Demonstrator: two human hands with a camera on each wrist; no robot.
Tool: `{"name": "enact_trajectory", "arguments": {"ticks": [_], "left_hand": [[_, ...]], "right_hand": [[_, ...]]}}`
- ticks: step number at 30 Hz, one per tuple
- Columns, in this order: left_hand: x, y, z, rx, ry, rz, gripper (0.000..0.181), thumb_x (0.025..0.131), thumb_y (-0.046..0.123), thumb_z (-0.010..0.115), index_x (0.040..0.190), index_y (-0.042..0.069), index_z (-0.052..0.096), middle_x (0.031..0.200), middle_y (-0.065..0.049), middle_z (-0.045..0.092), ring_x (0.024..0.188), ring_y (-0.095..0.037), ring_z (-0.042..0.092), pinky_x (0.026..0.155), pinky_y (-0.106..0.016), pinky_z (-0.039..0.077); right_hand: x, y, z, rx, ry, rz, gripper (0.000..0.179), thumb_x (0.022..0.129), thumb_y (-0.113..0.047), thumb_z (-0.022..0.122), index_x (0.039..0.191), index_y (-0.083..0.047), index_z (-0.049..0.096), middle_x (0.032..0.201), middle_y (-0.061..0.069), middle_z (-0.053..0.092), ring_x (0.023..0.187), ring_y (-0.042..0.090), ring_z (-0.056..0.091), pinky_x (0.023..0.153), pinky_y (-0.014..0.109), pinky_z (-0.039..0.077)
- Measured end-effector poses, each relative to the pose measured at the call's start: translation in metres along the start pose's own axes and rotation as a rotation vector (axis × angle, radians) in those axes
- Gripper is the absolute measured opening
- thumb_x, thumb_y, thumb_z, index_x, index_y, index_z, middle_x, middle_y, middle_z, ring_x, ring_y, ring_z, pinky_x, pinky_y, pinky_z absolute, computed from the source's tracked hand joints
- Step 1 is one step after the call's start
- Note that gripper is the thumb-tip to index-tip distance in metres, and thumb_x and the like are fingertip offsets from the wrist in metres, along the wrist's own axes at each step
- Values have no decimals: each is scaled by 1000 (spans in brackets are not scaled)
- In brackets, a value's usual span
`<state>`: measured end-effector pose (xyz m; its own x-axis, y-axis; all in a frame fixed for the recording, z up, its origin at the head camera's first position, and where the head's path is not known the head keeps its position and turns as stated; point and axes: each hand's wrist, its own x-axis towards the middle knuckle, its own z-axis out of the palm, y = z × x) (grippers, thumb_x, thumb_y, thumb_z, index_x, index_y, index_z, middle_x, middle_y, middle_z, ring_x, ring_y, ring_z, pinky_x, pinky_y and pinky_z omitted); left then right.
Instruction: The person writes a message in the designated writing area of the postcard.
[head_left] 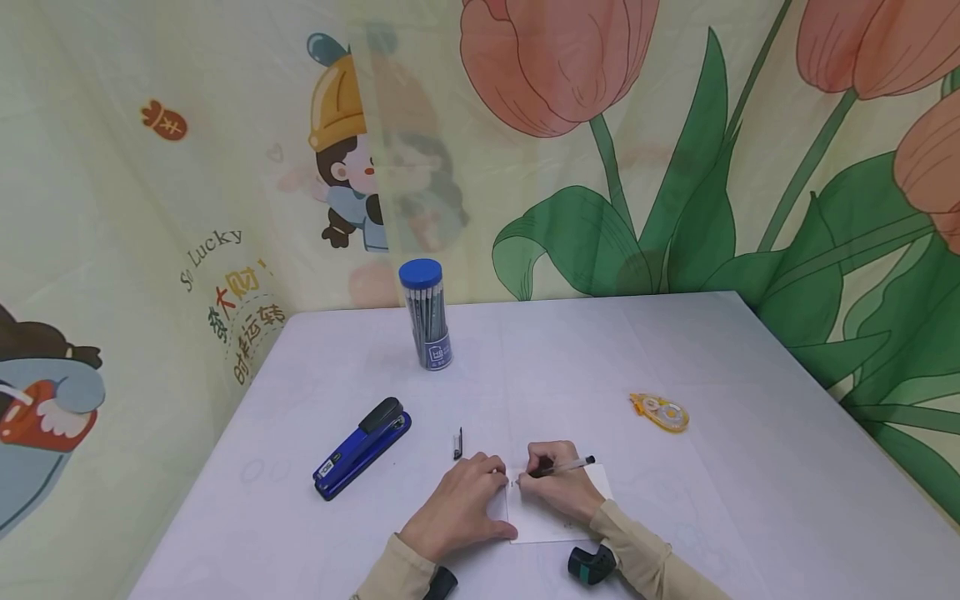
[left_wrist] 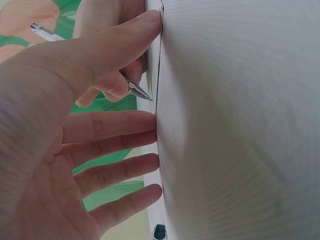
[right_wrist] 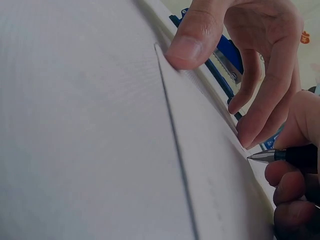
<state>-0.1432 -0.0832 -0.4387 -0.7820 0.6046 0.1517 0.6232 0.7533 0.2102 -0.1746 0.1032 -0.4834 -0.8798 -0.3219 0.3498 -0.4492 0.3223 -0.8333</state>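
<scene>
A white sheet of paper lies on the table in front of the person. The right hand pinches a pen with a black grip and a clear barrel. In the right wrist view, the pen's metal tip is at the paper near its upper left. The left hand rests at the paper's left side. Its thumb presses the lower left corner, and its fingers, spread and fairly straight in the left wrist view, touch down along the edge. Just beyond the left fingertips lies a small black and clear piece, perhaps a pen cap.
A blue stapler lies left of the hands. Farther back stands a clear tub of pens with a blue lid. At the right is a yellow correction tape. A printed curtain hangs behind the white table.
</scene>
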Motion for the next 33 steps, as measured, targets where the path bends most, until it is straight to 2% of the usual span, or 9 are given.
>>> {"name": "enact_trajectory", "arguments": {"ticks": [4,10,27,33], "left_hand": [[1,0,0,0,-5,-1,56,64,49,84,100,8,73,103,4,63,91,-9,52,78,-24,46],[1,-1,1,-1,-3,1,56,65,49,84,101,8,73,103,5,63,91,-9,52,79,-24,46],[1,0,0,-4,3,11,53,64,48,84,99,9,73,101,6,62,90,-8,52,76,-23,45],[0,0,0,3,5,10,54,64,48,84,99,9,74,101,6,63,90,-9,52,77,-24,45]], "right_hand": [[0,0,0,-8,-12,6,26,66,12,64,58,-6,47,58,-10,47,56,0,42,56,17,33],[1,-1,-2,19,-22,22,24,68,8,65,59,-7,48,59,-14,49,57,1,46,57,17,35],[0,2,-2,23,-40,-21,22,67,7,63,59,-9,49,58,-15,48,56,0,44,55,16,34],[0,-1,-3,38,-21,12,21,67,8,62,59,-6,49,59,-14,49,57,2,46,57,17,35]]}}
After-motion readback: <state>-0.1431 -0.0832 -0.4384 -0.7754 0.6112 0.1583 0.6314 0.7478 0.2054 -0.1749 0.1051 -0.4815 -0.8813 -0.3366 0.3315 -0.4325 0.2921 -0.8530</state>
